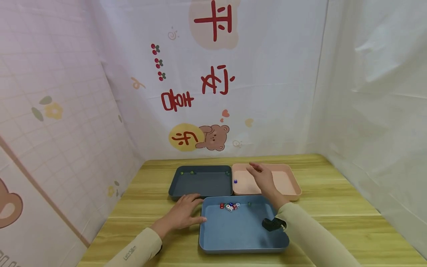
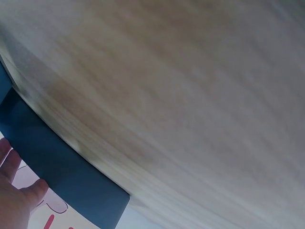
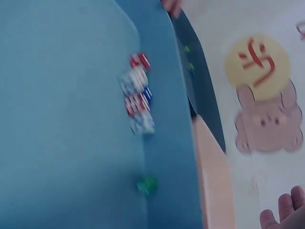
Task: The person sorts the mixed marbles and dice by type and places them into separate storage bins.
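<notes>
My left hand lies at the left side of the light blue tray, its fingers loosely extended and its thumb at the rim. Inside that tray, red, white and blue dice cluster near the far wall, with a green die to their right. My right hand is raised over the pink tray, with relaxed fingers and nothing visible in them. A blue die sits at the left end of the pink tray. The right wrist view shows the clustered dice, blurred.
Behind the light blue tray, a dark blue-grey tray stands beside the pink one. It holds several small green dice along its far side. The wooden table meets a printed cloth wall at the back.
</notes>
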### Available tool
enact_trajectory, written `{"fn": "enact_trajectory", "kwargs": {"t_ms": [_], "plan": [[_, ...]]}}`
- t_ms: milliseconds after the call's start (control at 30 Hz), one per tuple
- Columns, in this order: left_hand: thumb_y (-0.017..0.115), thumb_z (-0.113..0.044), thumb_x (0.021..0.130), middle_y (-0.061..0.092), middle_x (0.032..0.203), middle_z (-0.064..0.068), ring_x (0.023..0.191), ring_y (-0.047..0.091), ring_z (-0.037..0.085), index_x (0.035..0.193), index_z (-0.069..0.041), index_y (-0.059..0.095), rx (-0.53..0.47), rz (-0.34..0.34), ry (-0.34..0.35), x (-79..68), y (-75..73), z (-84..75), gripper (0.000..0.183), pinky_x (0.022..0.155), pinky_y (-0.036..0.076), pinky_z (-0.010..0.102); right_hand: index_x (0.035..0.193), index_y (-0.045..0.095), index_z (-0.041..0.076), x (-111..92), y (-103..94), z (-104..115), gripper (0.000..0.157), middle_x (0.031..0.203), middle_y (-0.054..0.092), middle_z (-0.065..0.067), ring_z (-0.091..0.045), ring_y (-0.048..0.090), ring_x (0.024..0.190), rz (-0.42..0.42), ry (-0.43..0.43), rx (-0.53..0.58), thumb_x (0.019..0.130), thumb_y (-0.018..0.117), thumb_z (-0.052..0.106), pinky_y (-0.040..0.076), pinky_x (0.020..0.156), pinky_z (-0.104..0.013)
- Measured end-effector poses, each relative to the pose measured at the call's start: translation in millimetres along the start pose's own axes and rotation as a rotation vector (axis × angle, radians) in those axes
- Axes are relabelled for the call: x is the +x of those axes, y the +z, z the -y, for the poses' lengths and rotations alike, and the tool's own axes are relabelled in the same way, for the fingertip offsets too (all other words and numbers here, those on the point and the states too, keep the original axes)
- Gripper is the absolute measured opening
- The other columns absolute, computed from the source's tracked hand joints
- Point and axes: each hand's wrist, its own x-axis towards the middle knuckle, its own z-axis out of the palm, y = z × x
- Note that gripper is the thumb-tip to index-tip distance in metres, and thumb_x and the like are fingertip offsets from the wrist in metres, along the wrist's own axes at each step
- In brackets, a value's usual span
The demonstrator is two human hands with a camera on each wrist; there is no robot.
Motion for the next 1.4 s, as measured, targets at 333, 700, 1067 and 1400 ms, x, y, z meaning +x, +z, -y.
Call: {"fn": "enact_trajectory", "kwargs": {"t_ms": [333,700,1067,1400], "plan": [[0.055,-0.069,0.089,0.042,0.150,0.012,0.139,0.037,0.033,0.143,-0.013,0.052,-0.001,-0.007,0.007,-0.1,-1.1,0.0,0.078,0.113,0.023,0.062,0.128,0.066,0.003,-22,30.1,-6,0.037,0.141,0.054,-0.018,-0.041,0.042,0.135,0.119,-0.053,-0.158,0.094,0.071,0.017,0.043,0.103,-0.054],[0.052,-0.073,0.089,0.041,0.151,0.012,0.139,0.036,0.033,0.144,-0.013,0.051,-0.014,0.009,-0.005,0.1,0.1,2.2,0.081,0.113,0.022,0.061,0.113,0.075,0.008,-41,41.1,-19,0.026,0.149,0.042,-0.023,-0.046,0.029,0.142,0.233,-0.089,-0.263,0.089,0.076,0.018,0.035,0.106,-0.063],[0.055,-0.069,0.089,0.041,0.151,0.012,0.139,0.036,0.035,0.144,-0.014,0.051,-0.020,0.016,-0.008,0.1,0.9,2.7,0.078,0.113,0.023,0.062,0.088,0.080,0.021,-43,35.6,-29,0.006,0.147,0.045,-0.026,-0.048,0.014,0.146,0.235,-0.269,-0.522,0.083,0.082,0.024,-0.003,0.108,-0.074],[0.055,-0.067,0.090,0.040,0.151,0.012,0.140,0.036,0.034,0.145,-0.015,0.050,-0.016,0.019,-0.005,0.9,0.9,0.5,0.076,0.113,0.022,0.061,0.083,0.077,0.029,-44,30.0,-37,0.010,0.148,0.044,-0.024,-0.050,0.017,0.144,0.348,-0.323,-0.704,0.079,0.085,0.025,0.002,0.107,-0.075]]}}
